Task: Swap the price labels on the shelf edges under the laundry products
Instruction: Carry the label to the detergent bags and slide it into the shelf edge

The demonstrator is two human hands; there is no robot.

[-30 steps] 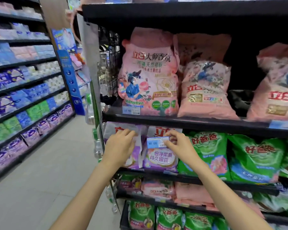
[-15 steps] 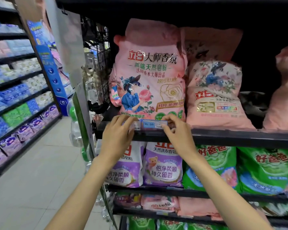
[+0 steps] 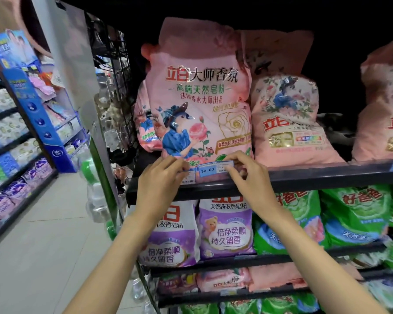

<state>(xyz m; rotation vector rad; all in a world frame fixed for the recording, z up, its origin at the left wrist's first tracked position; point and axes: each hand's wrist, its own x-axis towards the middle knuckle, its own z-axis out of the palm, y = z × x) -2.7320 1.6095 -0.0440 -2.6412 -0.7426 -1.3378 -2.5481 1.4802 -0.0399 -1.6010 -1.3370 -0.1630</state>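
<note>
A blue price label (image 3: pixel 213 169) reading 30.00 is held at the front edge of the upper black shelf (image 3: pixel 304 180), under a big pink detergent bag (image 3: pixel 200 98). My right hand (image 3: pixel 247 177) pinches the label's right end between thumb and fingers. My left hand (image 3: pixel 161 184) pinches a second, white label (image 3: pixel 189 176) just left of the blue one, against the shelf edge. Both labels overlap the bottom of the pink bag.
More pink bags (image 3: pixel 288 123) stand to the right on the same shelf. Purple bags (image 3: pixel 225 227) and green bags (image 3: pixel 354 214) fill the shelf below. A wire rack (image 3: pixel 109 87) hangs at the unit's left end. An aisle floor (image 3: pixel 43 245) and another shelving run (image 3: pixel 7 143) lie to the left.
Both hands rose from in front of the purple bags to the upper shelf edge, the right carrying the blue 30.00 label. The view closed in on the shelf.
</note>
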